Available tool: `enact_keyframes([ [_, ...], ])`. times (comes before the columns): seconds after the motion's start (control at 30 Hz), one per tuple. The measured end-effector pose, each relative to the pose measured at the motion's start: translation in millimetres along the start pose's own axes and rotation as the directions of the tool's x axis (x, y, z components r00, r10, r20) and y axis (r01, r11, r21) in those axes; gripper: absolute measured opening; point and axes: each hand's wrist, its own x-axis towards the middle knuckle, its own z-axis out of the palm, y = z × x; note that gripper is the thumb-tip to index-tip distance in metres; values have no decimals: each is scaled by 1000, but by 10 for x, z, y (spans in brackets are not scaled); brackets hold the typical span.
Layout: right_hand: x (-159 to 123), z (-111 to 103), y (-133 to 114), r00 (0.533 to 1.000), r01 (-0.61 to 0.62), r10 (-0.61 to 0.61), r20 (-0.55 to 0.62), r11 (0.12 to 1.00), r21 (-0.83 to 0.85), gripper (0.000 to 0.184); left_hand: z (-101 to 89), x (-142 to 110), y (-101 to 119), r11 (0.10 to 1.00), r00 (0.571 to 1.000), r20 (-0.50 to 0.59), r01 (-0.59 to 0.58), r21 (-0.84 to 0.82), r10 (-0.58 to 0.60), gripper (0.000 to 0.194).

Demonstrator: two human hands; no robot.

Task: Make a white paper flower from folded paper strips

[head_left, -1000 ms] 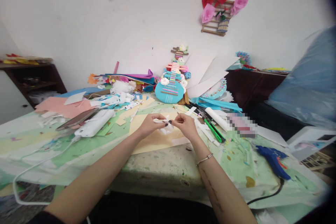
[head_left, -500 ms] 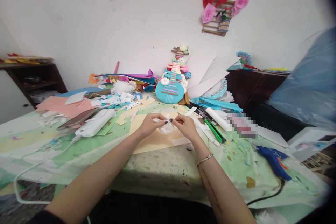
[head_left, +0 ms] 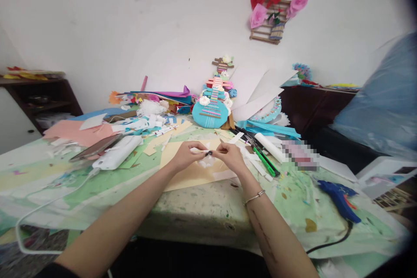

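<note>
Both hands meet over a cream paper sheet point(head_left: 185, 178) near the table's front edge. My left hand point(head_left: 187, 156) is closed in a pinch on a small, thin white paper piece point(head_left: 206, 163), which looks folded or ruffled. From the other side my right hand point(head_left: 230, 157) pinches the same piece, its fingertips touching those of my left. Part of the piece hangs below the fingertips; the rest is hidden by the fingers. Behind the hands a blue paper lute-shaped craft point(head_left: 210, 115) with white flowers leans against the wall.
Right of the hands lie a green-handled cutter point(head_left: 265, 163), a white roll point(head_left: 269, 147) and a blue glue gun point(head_left: 340, 200) with a black cord. To the left are a white power bank point(head_left: 119, 152) with a cable, a phone point(head_left: 96, 147) and paper scraps point(head_left: 140, 126).
The fingertips of both hands have drawn closer together on the white paper piece, and less of it shows below them. The view has shifted very slightly.
</note>
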Motion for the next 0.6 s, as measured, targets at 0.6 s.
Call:
enact_keyframes([
  [0.6, 5, 5, -4, 1000, 15, -14, -20, 999, 42, 26, 10, 7, -24, 994, 999, 31, 29, -107, -26, 23],
])
